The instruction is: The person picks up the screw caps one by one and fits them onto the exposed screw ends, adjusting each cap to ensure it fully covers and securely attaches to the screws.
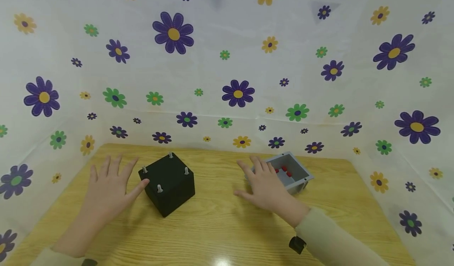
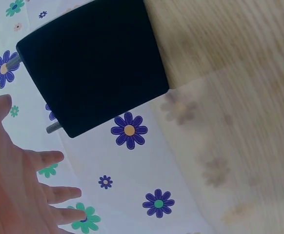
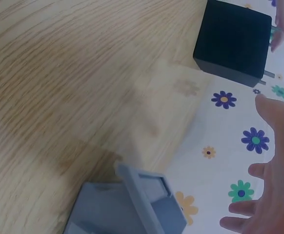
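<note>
A black box [image 1: 170, 183] with upright metal pegs at its top corners stands on the left half of the table. My left hand [image 1: 108, 187] hovers at the box's left side, fingers spread, holding nothing; in the left wrist view the box [image 2: 95, 68] is beside the thumb. Over on the right is a grey open tray [image 1: 299, 167] with several small red pieces [image 1: 285, 168] inside. My right hand [image 1: 266, 185] is held over the tray's near left side with its fingers extended, hiding part of it. The grey tray [image 3: 137, 204] also shows in the right wrist view.
The wooden table [image 1: 220, 218] is enclosed at the back and sides by a white flower-patterned sheet [image 1: 213, 69]. Bare wood lies between the box and the tray. A small black device [image 1: 297, 244] sits at the right wrist.
</note>
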The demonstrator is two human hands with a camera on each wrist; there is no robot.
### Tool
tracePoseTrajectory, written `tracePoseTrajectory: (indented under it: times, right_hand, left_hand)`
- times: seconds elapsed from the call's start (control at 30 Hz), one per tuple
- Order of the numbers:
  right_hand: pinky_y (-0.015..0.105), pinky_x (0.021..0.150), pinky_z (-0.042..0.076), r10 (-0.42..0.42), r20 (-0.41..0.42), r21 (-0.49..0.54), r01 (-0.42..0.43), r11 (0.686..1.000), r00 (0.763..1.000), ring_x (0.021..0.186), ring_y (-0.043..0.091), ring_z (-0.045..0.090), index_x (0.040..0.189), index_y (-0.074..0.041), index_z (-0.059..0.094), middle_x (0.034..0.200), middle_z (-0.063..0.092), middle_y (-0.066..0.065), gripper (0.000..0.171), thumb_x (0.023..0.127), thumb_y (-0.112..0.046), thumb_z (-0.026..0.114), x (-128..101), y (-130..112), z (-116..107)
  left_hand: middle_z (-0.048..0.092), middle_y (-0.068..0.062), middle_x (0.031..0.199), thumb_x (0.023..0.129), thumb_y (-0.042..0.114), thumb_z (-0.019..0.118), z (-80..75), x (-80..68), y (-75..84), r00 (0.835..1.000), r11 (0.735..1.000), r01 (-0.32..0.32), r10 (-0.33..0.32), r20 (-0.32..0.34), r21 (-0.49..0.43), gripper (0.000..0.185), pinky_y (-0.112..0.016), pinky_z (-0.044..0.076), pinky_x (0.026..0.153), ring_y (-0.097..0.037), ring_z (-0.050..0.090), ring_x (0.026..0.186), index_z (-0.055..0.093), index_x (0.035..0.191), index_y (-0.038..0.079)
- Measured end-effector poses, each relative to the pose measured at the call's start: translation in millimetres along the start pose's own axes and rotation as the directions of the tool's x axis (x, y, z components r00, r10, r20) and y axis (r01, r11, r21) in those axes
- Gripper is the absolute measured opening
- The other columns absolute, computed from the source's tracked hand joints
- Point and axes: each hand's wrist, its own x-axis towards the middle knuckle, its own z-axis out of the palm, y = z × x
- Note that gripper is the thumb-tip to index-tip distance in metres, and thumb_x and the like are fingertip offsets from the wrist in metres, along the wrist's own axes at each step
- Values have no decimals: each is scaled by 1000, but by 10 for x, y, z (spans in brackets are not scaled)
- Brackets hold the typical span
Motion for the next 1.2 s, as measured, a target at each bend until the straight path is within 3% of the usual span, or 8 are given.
tracePoseTrajectory:
  times: [0.5,0.77,1.2]
  right_hand:
    - [65,118,42,-10,4,107,9,994,1000,146,50,45,164,-16,38,161,40,29,83,99,-58,68,194,-247,158]
    - [61,117,44,-49,10,107,48,993,999,145,47,49,163,-16,39,158,45,26,81,100,-60,64,360,-408,255]
    - [50,111,53,-43,55,49,40,998,998,141,35,56,163,-20,40,155,52,16,77,102,-63,58,526,-651,381]
  left_hand:
    - [37,-41,157,104,65,50,145,-7,-86,998,999,38,-37,58,-21,80,-86,18,113,-66,29,145,44,157,6]
    - [38,-41,156,106,64,49,224,-11,-109,997,998,45,-42,66,-45,78,-84,20,114,-65,31,144,45,157,5]
    - [42,-40,154,109,59,46,242,-35,-87,995,999,20,-16,101,-31,74,-81,28,113,-62,38,141,46,156,2]
